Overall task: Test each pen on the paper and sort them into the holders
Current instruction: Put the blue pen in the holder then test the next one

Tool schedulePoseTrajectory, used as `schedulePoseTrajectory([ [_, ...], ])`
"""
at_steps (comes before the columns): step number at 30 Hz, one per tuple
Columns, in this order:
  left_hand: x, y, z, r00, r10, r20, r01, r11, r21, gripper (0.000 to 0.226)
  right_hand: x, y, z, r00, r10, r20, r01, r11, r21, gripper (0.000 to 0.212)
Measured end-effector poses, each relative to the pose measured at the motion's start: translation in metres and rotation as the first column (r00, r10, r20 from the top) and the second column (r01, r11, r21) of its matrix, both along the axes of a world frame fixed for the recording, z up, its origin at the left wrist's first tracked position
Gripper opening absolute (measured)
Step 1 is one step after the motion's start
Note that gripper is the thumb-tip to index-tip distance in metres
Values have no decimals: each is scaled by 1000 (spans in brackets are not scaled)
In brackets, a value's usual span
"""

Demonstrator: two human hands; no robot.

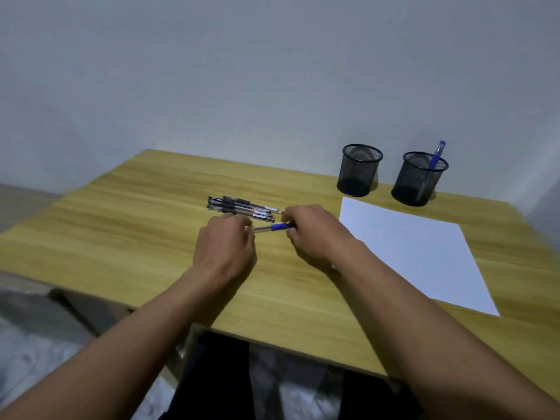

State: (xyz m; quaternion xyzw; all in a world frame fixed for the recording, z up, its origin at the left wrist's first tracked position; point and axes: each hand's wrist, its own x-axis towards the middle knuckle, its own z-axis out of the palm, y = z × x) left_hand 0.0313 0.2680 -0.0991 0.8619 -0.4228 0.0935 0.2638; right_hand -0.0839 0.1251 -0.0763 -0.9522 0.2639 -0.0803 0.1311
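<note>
A blue pen [272, 227] lies level just above the wooden table [136, 225], held at both ends. My left hand [225, 245] pinches its clear barrel end, and my right hand [315, 234] grips its blue grip end. Just behind them several black pens [242, 206] lie side by side on the table. A white sheet of paper [415, 247] lies to the right. Behind it stand two black mesh holders: the left holder [359, 169] looks empty, the right holder [419, 178] has one blue pen [436, 154] standing in it.
A plain grey wall [242, 71] runs behind the table. The table's near edge crosses the bottom of the view, with my dark-clothed legs [218, 380] below it. The floor shows at the lower left.
</note>
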Motion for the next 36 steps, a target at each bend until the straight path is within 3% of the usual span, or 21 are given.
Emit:
schedulePoseTrajectory([
  [6,5,1,5,993,-119,26,120,992,-47,9,-6,2,-1,999,40,25,-38,996,-79,34],
  [12,0,-18,33,969,-224,106,238,961,-141,17,-19,-4,12,990,2,138,5,998,-55,17],
  [16,-20,-32,53,979,-172,112,201,913,-355,39,-35,-13,26,933,-136,333,91,985,149,12],
  [20,-42,-58,61,965,-240,-108,161,864,-478,35,-51,-22,40,780,-366,508,130,888,441,7],
  [23,-52,-81,62,875,-338,-345,188,897,-401,20,-63,-31,48,579,-573,580,-24,700,714,9],
  [26,-60,-102,60,677,-475,-563,238,864,-443,15,-75,-36,53,438,-703,560,-214,523,825,10],
  [28,-66,-111,61,520,-547,-656,214,827,-520,11,-82,-39,54,424,-730,537,-249,476,843,12],
  [29,-67,-114,62,488,-563,-667,188,814,-549,11,-85,-40,54,424,-738,526,-249,463,851,11],
  [36,-58,-135,74,418,-586,-694,129,794,-594,10,-92,-50,56,390,-774,499,-301,405,863,7],
])
